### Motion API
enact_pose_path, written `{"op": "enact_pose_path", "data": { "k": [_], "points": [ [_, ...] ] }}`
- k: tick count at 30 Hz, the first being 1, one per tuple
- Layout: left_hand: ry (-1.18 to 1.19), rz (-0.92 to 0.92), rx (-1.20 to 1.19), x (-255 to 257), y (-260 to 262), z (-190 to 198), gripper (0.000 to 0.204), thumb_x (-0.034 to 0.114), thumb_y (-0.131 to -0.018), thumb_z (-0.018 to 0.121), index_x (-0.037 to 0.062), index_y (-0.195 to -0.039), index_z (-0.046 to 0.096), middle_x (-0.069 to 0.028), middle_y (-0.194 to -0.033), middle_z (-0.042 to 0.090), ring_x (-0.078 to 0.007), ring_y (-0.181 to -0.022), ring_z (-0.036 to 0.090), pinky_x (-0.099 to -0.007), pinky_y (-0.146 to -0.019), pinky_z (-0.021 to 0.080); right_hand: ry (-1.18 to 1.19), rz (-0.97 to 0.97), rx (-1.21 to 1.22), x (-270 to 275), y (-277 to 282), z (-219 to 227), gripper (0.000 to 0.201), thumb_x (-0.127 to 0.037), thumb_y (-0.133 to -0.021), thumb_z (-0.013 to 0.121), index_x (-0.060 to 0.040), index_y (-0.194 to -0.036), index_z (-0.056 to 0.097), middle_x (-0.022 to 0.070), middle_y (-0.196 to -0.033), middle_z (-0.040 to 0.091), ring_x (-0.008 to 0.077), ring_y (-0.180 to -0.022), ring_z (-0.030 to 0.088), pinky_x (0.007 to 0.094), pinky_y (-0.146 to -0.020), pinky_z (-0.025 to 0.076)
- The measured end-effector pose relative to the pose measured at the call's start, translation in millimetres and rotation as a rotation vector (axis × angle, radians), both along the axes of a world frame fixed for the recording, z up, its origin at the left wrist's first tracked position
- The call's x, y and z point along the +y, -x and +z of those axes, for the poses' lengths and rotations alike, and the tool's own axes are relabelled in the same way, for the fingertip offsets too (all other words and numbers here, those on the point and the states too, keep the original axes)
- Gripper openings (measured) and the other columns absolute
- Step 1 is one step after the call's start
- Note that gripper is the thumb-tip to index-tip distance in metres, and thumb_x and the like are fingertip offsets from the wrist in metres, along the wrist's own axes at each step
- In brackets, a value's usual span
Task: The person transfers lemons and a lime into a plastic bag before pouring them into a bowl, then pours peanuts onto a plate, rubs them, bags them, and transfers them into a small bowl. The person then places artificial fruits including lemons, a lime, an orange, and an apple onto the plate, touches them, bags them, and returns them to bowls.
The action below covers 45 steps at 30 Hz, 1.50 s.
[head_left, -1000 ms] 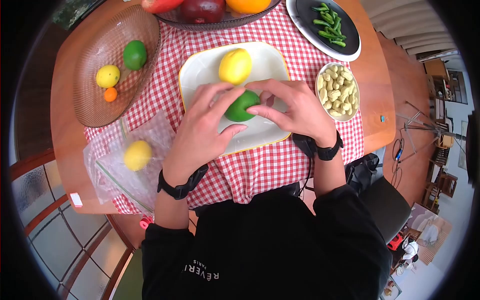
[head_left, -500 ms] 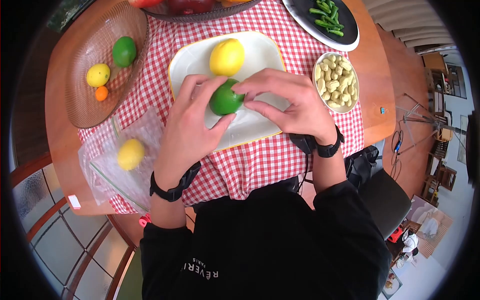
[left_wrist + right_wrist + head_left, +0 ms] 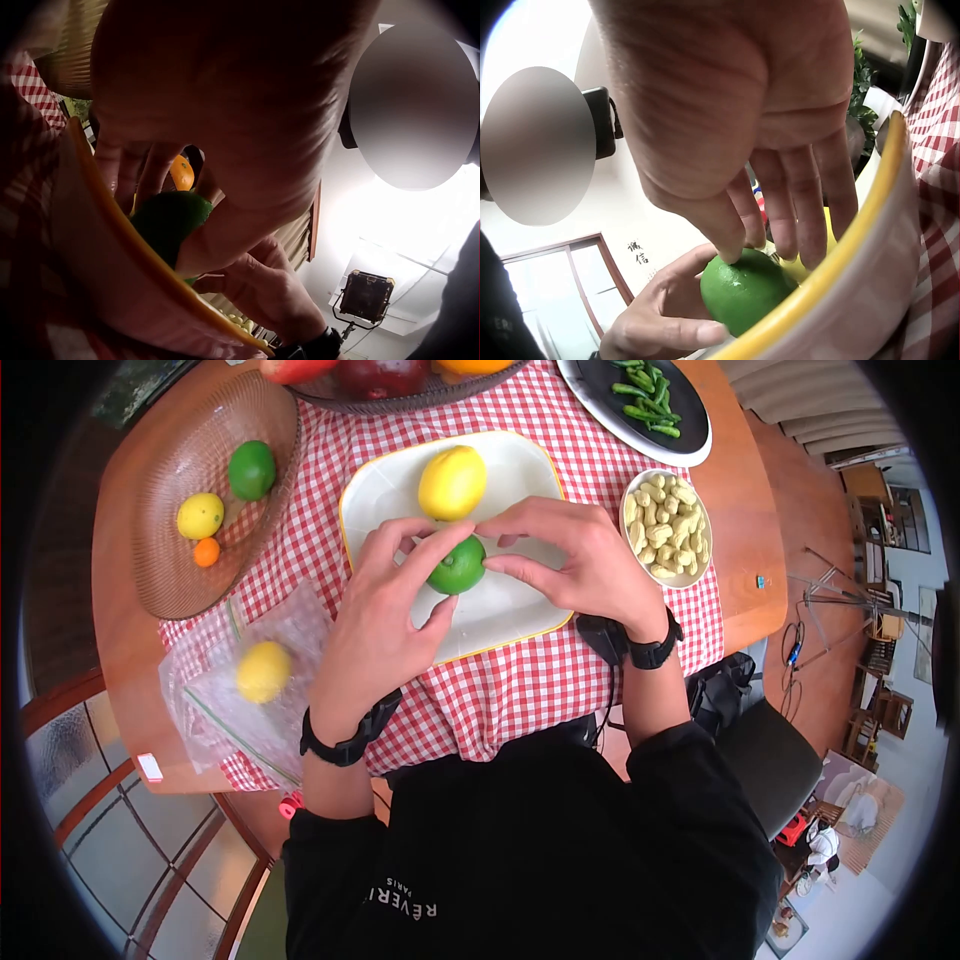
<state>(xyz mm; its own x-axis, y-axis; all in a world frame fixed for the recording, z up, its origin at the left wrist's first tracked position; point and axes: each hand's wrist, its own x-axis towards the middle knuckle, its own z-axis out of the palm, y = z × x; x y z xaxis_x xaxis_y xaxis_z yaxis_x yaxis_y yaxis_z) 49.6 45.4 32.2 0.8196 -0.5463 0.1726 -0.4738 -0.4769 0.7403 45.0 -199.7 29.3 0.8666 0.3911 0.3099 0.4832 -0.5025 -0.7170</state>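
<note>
Both hands are at a green lime [image 3: 458, 567] in a white, yellow-rimmed dish [image 3: 510, 622], just in front of a yellow lemon [image 3: 452, 482]. My left hand [image 3: 378, 600] curls round its left side, fingers on the far side and thumb at the near side. From the right, my right hand [image 3: 585, 555] touches the lime with thumb and fingertips. In the right wrist view the right thumb presses the top of the lime [image 3: 746, 289], and the left thumb lies low beside it. The left palm partly hides the lime [image 3: 169, 221] in the left wrist view.
Left stands a ribbed basket [image 3: 165, 575] with a lime, a lemon and a small orange fruit. A clear bag [image 3: 215, 705] with a lemon lies nearer. Peanuts fill a bowl [image 3: 668, 528] at right; green peppers [image 3: 648, 398] lie on a dark plate. A fruit bowl [image 3: 400, 402] stands behind.
The lime has turned between the hands, its tip now facing up, and shifted slightly left in the dish. Both hands moved with it. The head view has shifted a little.
</note>
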Motion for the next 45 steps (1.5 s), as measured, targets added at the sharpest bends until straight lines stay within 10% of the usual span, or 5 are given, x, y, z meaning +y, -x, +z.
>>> {"op": "enact_pose_path", "data": {
  "k": [21,45],
  "points": [
    [-0.223,0.003,-0.097,1,4,-11,0.066,0.009,-0.076,0.087,0.0055,-0.138,0.064,-0.0138,-0.118,0.059,-0.0335,-0.118,0.057,-0.0433,-0.101,0.049,0.033,-0.071,0.061,-4,0,2,0.027,-0.011,-0.088,0.084,-0.002,-0.113,0.078,0.0112,-0.098,0.079,0.0241,-0.088,0.077,0.0363,-0.081,0.06],
    [0.084,0.104,-0.165,-4,3,-5,0.062,-0.001,-0.075,0.084,0.0049,-0.132,0.062,-0.0158,-0.129,0.063,-0.0363,-0.118,0.066,-0.0423,-0.099,0.054,-0.045,-0.065,-0.022,-3,-2,0,0.023,-0.011,-0.092,0.079,-0.0012,-0.112,0.077,0.0147,-0.095,0.078,0.0274,-0.085,0.078,0.0377,-0.075,0.062]
  ]
}}
